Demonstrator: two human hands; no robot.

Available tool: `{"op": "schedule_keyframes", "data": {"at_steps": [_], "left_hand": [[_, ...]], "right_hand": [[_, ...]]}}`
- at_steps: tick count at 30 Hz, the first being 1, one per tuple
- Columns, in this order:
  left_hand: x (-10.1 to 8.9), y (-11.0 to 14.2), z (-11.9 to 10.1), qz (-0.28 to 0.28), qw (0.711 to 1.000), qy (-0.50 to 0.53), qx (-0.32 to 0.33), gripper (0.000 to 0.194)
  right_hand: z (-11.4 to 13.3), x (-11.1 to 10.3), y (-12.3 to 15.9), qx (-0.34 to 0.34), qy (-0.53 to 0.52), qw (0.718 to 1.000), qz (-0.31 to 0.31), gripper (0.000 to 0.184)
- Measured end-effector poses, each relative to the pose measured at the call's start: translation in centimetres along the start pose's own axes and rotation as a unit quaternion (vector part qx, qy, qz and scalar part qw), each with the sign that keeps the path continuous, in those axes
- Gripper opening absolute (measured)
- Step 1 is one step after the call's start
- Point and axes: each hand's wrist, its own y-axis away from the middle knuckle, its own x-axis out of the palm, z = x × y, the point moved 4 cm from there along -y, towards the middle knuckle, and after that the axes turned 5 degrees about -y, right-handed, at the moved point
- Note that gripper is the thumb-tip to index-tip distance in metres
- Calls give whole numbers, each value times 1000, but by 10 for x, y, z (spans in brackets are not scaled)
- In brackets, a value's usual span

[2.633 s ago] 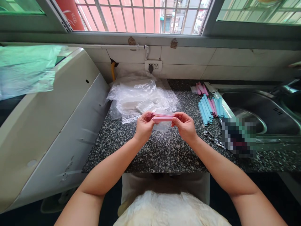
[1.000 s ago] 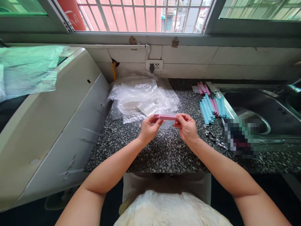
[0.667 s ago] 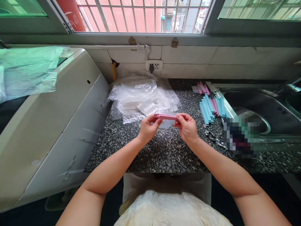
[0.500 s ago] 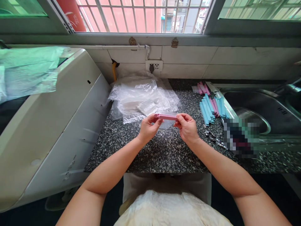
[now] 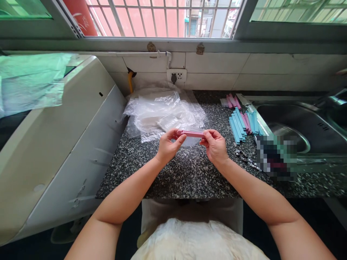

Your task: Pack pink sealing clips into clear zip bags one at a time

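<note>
Between my two hands lies a pink bag clip (image 5: 193, 134), held level over the counter. My left hand (image 5: 168, 144) is closed around its left end, thumb along the near side. At the right end, my right hand (image 5: 216, 145) pinches it between thumb and fingers. A small clear plastic piece (image 5: 191, 142), which looks like a bag, shows behind and below the clip; whether the clip grips it I cannot tell. Just beyond my hands spreads a pile of clear plastic bags (image 5: 165, 112).
Blue clips (image 5: 237, 126) and pink clips (image 5: 232, 101) lie in groups to the right, beside a steel sink (image 5: 287, 112). Small shiny pieces (image 5: 248, 160) sit nearer me, next to a blurred-out patch. A white appliance (image 5: 89, 119) borders the speckled counter (image 5: 187, 177) on the left.
My left hand has shifted slightly left, and its fingers have moved a little on the clip's end. The right hand keeps its pinch.
</note>
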Motion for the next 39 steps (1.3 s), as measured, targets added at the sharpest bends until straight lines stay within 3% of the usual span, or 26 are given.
{"op": "schedule_keyframes", "data": {"at_steps": [24,39], "left_hand": [[-6,-3,1,-25,999,23,20,16],[-6,-13,0,13,990,132,-54,21]], "right_hand": [[0,5,6,10,8,1000,13,32],[-6,4,7,1,103,993,51,23]]}}
